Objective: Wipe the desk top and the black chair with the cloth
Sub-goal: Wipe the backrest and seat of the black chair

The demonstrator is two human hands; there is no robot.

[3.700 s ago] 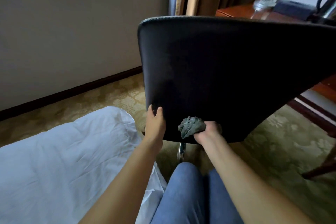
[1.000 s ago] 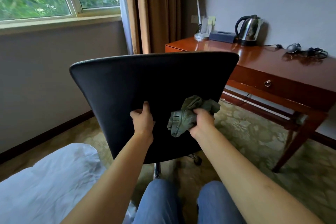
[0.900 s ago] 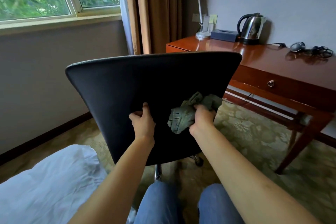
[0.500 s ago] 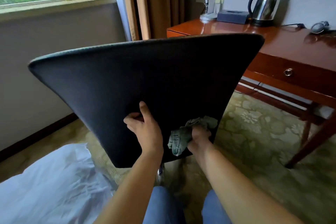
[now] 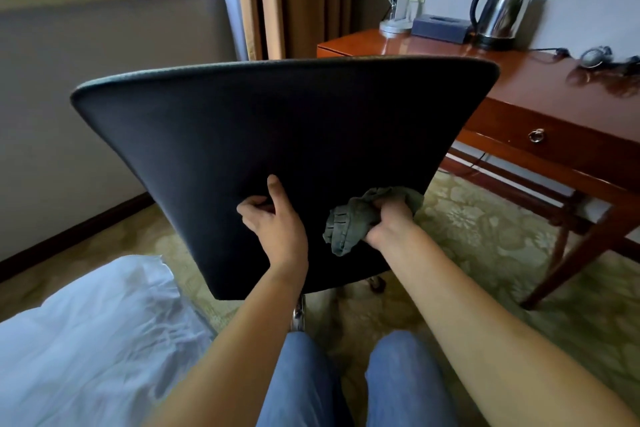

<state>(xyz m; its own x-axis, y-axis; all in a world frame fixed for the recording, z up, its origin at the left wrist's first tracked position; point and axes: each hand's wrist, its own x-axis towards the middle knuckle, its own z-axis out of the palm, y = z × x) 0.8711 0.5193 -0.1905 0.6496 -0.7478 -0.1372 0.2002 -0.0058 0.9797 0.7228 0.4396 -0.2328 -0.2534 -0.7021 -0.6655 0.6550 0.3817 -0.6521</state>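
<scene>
Black chair (image 5: 277,135) stands near the bench (image 5: 519,87), backrest facing the person. Left hand (image 5: 277,222) braces the backrest, fingers partly curled. Right hand (image 5: 389,220) grips the cloth (image 5: 349,222) against it. Risk: hard wiping may roll or swivel the chair

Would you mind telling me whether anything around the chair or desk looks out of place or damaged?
Nothing stands out. The black chair looks intact, and the kettle stands upright on the desk. No spill shows.

A steel kettle (image 5: 498,12), a dark box (image 5: 440,28) and white bedding (image 5: 86,340) show.
</scene>
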